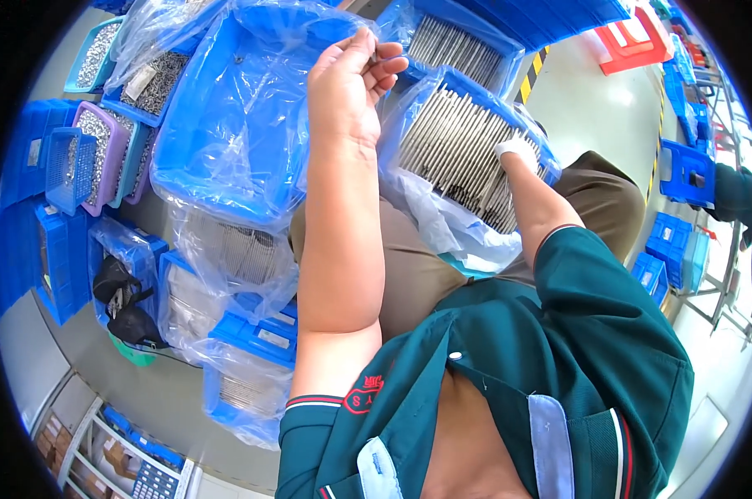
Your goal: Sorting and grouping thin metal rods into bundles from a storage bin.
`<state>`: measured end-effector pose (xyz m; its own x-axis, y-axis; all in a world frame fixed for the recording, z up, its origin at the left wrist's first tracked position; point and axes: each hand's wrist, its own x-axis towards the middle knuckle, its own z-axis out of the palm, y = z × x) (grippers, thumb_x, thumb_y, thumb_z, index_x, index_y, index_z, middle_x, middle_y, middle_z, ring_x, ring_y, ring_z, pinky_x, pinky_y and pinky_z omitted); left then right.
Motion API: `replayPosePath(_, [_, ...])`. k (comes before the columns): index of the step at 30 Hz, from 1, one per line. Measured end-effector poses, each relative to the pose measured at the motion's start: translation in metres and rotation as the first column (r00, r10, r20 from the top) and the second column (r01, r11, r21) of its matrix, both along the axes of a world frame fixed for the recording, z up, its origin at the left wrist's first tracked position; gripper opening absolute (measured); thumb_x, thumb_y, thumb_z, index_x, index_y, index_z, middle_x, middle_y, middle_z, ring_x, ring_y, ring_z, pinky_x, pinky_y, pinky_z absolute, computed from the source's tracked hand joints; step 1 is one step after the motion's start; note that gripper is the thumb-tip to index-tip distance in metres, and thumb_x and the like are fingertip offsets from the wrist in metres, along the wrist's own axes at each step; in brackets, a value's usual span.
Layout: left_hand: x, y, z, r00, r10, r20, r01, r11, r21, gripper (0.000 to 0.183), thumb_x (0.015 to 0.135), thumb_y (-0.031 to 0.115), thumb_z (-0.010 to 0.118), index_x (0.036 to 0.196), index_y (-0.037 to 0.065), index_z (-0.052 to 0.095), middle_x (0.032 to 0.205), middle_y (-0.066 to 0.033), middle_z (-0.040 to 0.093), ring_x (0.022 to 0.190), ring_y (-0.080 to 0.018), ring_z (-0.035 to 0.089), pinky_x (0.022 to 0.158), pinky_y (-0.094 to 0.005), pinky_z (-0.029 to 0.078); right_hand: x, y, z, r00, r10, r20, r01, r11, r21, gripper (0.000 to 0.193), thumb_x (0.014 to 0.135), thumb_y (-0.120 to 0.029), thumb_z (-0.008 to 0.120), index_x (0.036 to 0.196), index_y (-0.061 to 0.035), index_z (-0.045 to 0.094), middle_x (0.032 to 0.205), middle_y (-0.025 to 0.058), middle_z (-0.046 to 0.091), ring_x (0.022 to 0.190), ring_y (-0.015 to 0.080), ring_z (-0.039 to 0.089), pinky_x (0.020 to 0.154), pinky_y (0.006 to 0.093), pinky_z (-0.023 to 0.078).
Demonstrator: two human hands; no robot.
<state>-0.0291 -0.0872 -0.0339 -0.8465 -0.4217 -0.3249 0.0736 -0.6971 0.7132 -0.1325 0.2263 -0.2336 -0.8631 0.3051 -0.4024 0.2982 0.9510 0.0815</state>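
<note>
My left hand [351,83] is bare and raised over the right rim of a large blue bin [166,154] lined with clear plastic. Its thumb is drawn in against curled fingers; whatever is pinched there is too small to make out. To the right, a blue bin lined with clear plastic holds rows of thin grey metal rods [455,141]. On the right end of these rods rests my right hand [517,151], with a white covering over its fingers. The rods and the covering hide how those fingers are bent.
Behind the rod bin stands another lined blue bin with similar rods [452,48]. Baskets of small metal parts [93,154] are stacked at left. Lower left are more lined bins and a black bag [130,303]. A red plastic stool [633,46] stands on the floor at far right.
</note>
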Motion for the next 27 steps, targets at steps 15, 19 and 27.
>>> replayPosePath(15, [-0.007, 0.016, -0.005, 0.997, -0.032, 0.074, 0.037, 0.997, -0.065, 0.020, 0.088, 0.024, 0.060, 0.090, 0.004, 0.059, 0.089, -0.0148, 0.066, 0.078, -0.0214, 0.064, 0.068, -0.0304, 0.049, 0.021, 0.012, -0.021, 0.997, 0.057, -0.057, -0.077, 0.864, -0.497, 0.032, 0.073, -0.027, 0.053, 0.085, 0.0007, 0.065, 0.076, 0.0190, 0.063, 0.069, 0.0320, 0.062, 0.063, 0.0398, 0.049])
replayPosePath(19, [-0.014, 0.021, -0.017, 0.990, -0.076, 0.120, 0.083, 0.995, -0.061, 0.020, 0.088, 0.025, 0.060, 0.088, 0.005, 0.060, 0.089, -0.0136, 0.067, 0.078, -0.0209, 0.064, 0.069, -0.0312, 0.048, 0.028, 0.031, -0.023, 0.832, -0.425, 0.357, 0.391, -0.007, -0.920, 0.020, 0.079, -0.020, 0.054, 0.062, -0.0110, 0.049, 0.054, 0.0035, 0.048, 0.042, 0.0165, 0.045, 0.040, 0.0288, 0.037])
replayPosePath(27, [-0.012, 0.047, -0.049, 0.922, -0.314, 0.227, 0.315, 0.948, 0.033, 0.024, 0.091, 0.031, 0.055, 0.093, 0.007, 0.057, 0.092, -0.0117, 0.066, 0.081, -0.0220, 0.064, 0.070, -0.0342, 0.047, 0.037, 0.019, 0.074, 0.777, -0.044, 0.628, 0.341, -0.810, -0.477, 0.026, 0.092, -0.027, 0.052, 0.079, -0.0047, 0.051, 0.072, 0.0076, 0.052, 0.068, 0.0246, 0.053, 0.070, 0.0438, 0.049])
